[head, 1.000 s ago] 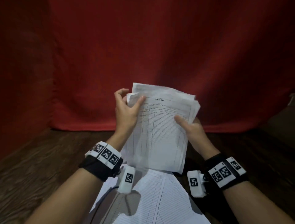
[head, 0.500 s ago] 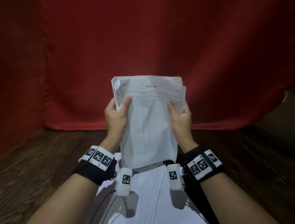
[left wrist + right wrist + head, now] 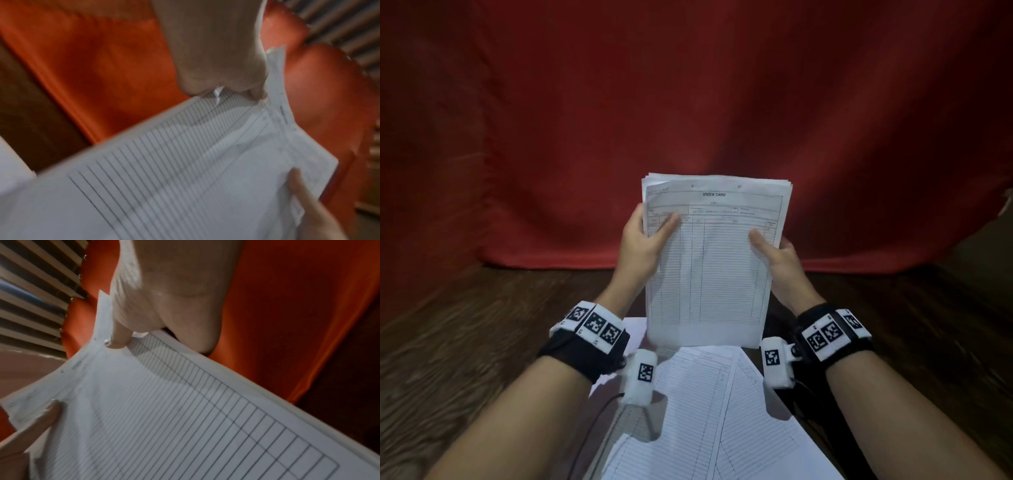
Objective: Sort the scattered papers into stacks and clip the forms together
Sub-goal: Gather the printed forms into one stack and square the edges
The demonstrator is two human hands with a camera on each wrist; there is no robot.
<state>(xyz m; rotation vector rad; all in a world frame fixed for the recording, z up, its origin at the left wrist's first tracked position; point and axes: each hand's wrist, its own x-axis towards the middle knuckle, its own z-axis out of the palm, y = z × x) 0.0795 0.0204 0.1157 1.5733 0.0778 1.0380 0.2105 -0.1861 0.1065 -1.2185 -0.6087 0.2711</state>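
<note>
Head view shows the left hand [image 3: 641,244] and right hand [image 3: 779,257] each pinching a side of the form stack [image 3: 710,267], thumbs in front (top sheet reads "STOCK CARD"), held upright above loose papers [image 3: 709,418] on the wooden table [image 3: 465,342].

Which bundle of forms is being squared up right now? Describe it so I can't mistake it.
In front of the red curtain, both hands hold one upright stack of forms. Unlike the loose sheets lying flat below, it is lifted, headed STOCK CARD.
</note>
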